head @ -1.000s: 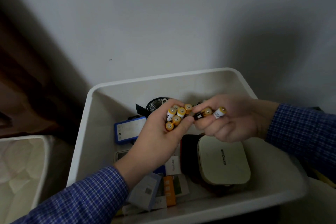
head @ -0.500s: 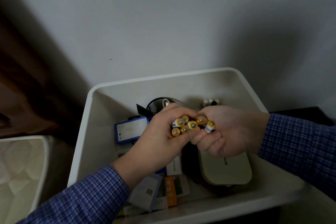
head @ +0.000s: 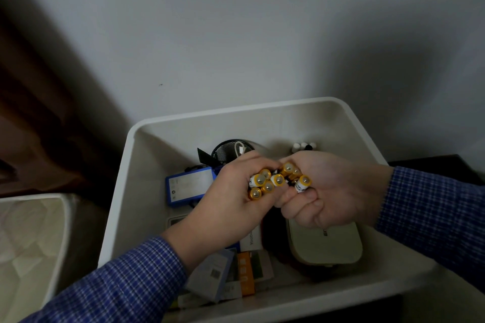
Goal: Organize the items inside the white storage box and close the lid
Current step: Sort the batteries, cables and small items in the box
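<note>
The open white storage box (head: pixel 147 155) stands against the wall. Above its middle, my left hand (head: pixel 231 207) grips a bundle of several yellow-tipped batteries (head: pixel 265 182). My right hand (head: pixel 328 191) touches it from the right, fingers curled round more batteries (head: pixel 301 182). Inside the box lie a blue box (head: pixel 187 186), a black mesh cup (head: pixel 228 149), a cream flat device (head: pixel 328 246) over a dark case, small white caps (head: pixel 303 145) at the back, and several cartons (head: pixel 231 278) at the front. No lid shows on the box.
Another white container (head: pixel 34 238) sits at the lower left. Dark wooden furniture (head: pixel 39 126) is at the left. A grey wall (head: pixel 236 34) rises right behind the box. A dark surface (head: pixel 430 162) lies to the right.
My hands have come together and dropped a little toward the box. The right hand's batteries, held apart a second ago, now press against the left hand's bundle.
</note>
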Tool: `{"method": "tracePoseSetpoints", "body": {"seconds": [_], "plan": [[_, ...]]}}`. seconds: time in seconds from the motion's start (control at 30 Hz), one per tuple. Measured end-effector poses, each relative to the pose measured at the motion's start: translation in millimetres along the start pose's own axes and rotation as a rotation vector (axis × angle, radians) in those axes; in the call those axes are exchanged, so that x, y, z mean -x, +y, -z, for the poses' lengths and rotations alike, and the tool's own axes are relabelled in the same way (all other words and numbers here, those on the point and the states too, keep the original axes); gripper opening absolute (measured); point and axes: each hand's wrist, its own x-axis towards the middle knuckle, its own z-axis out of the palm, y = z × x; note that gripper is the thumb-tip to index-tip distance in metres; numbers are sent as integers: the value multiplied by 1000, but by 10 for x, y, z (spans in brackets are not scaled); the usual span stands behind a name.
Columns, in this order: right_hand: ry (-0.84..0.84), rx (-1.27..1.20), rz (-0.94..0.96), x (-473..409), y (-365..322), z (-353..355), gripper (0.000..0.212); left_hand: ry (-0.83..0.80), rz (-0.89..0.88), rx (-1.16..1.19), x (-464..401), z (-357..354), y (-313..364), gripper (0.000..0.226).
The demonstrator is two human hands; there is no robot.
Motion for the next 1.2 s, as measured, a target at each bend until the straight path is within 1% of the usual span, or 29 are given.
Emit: {"method": "tracePoseSetpoints", "body": {"seconds": [0.07,0.13,0.2,0.27,0.33,0.4,0.43,0.5,0.57,0.67,0.7,0.77,0.87,0.97,1.03,1.1,1.2], "plan": [[-40,15,32,16,-42,-32,35,29,21,79,-16,10,18,4],[-83,14,89,32,-82,-56,37,61,86,268,-39,22,15,8],[-38,22,172,51,-108,-48,43,102,191,469,-57,47,3,15],[68,102,278,64,-111,-24,34,147,253,552,-64,79,-33,16],[248,355,430,74,-77,21,26,136,261,583,-61,115,-67,21],[387,655,574,112,-32,60,30,101,245,604,-61,143,-84,25],[409,791,633,146,-3,60,32,87,240,610,-60,155,-85,24],[395,1016,744,206,63,52,35,61,236,635,-64,152,-79,22],[381,1111,813,233,127,55,31,30,219,670,-64,141,-65,18],[412,1247,882,243,175,58,25,-3,192,686,-52,138,-33,6],[416,1289,905,250,177,56,23,-8,183,680,-47,135,-23,6],[424,1375,925,271,167,51,23,-24,172,670,-44,115,-16,10],[478,1522,860,290,129,46,29,-51,226,696,-55,79,-19,10],[546,1646,828,297,68,21,32,-61,373,818,-65,71,-10,6],[608,1791,798,304,18,3,32,-69,465,918,-72,83,-7,7],[640,1942,757,311,-29,-12,29,-91,558,986,-84,104,-9,13],[646,2076,757,316,-99,-33,20,-146,703,1063,-98,135,-8,27]]}}
